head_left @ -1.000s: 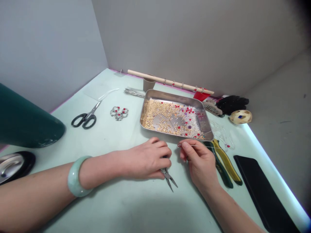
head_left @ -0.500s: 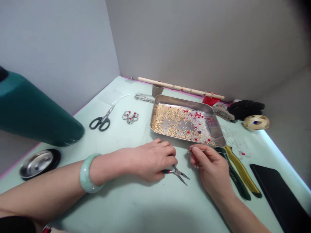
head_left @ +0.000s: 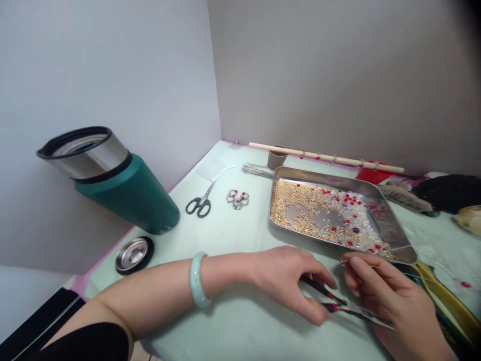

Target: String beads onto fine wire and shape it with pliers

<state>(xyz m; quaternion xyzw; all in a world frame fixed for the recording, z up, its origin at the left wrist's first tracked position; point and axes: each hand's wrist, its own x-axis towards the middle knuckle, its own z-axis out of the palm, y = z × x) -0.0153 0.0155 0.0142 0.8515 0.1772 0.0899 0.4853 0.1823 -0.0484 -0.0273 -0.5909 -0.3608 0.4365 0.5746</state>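
My left hand (head_left: 283, 278), with a pale green bangle (head_left: 199, 280) on its wrist, holds small pliers (head_left: 351, 309) by their black and red handles. The handles are spread between thumb and fingers. The plier jaws point right and overlap my right hand in view. My right hand (head_left: 391, 296) pinches a thin wire between thumb and forefinger, with a small beaded end (head_left: 342, 261) showing past the fingertips. Just beyond both hands sits a metal tray (head_left: 408, 250) of gold, clear, red and purple beads.
Scissors (head_left: 203, 203) and a beaded wire piece (head_left: 237, 199) lie left of the tray. A green bottle (head_left: 143, 193) and its lid (head_left: 134, 254) stand at left. Behind is a wooden rod (head_left: 326, 156); yellow-green pliers (head_left: 447, 301) lie at right.
The view has turned left and shows more of the bottle. My left hand has moved right with the pliers, closer to my right hand, and the plier handles show more. My right hand keeps its pinch.
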